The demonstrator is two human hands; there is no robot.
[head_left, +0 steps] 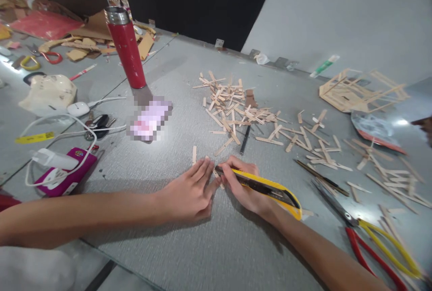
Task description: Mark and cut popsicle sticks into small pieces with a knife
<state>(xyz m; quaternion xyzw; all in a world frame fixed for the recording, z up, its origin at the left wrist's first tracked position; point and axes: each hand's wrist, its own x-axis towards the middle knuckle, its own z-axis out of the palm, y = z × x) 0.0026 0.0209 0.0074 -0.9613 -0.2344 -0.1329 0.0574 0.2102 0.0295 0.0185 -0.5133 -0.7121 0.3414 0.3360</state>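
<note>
My right hand (241,184) is closed around a yellow and black utility knife (270,188), its tip pointing left onto a small wooden stick (217,175). My left hand (191,189) lies flat on the grey table (189,246), fingers stretched out and pressing on that stick beside the blade tip. Another short stick (194,154) lies just beyond my left fingers. A heap of wooden sticks (232,106) is spread further back.
A red flask (126,47) stands at the back left. Pliers with red and yellow handles (371,237) lie at the right. A stick-built frame (357,90) sits far right. A pink phone with white cable (62,169), keys and a white mouse lie left.
</note>
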